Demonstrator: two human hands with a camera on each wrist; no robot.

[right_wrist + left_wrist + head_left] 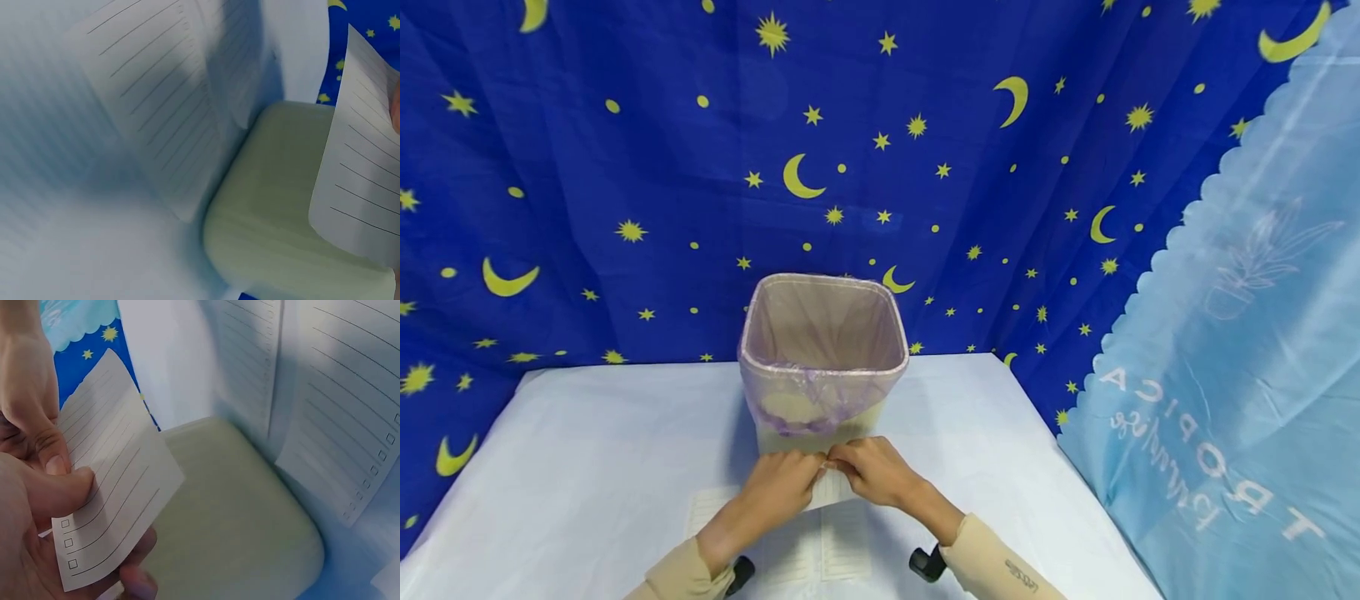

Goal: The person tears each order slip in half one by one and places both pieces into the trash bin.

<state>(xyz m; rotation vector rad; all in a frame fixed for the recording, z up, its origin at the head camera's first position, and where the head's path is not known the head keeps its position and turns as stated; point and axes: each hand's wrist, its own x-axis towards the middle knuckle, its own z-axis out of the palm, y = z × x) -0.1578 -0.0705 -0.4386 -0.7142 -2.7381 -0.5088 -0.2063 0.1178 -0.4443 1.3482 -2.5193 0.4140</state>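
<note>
A lined paper sheet (829, 492) is held up between both hands, in front of the bin. My left hand (781, 486) pinches it between thumb and fingers; its thumb presses the sheet's face in the left wrist view, where small checkboxes (68, 542) run down one edge. Close beside it, my right hand (874, 471) pinches the same sheet at the top edge, the two hands almost touching. In the right wrist view the sheet (359, 169) looks slightly curved, and most of the right hand is out of frame.
Behind the hands stands a pale waste bin (775, 437), its rim covered by a translucent purple bag (827, 400). More lined sheets (846, 546) lie on the white tablecloth (617, 450) below the hands. A blue star-and-moon cloth (662, 183) hangs behind; a light blue cloth (1262, 350) hangs at right.
</note>
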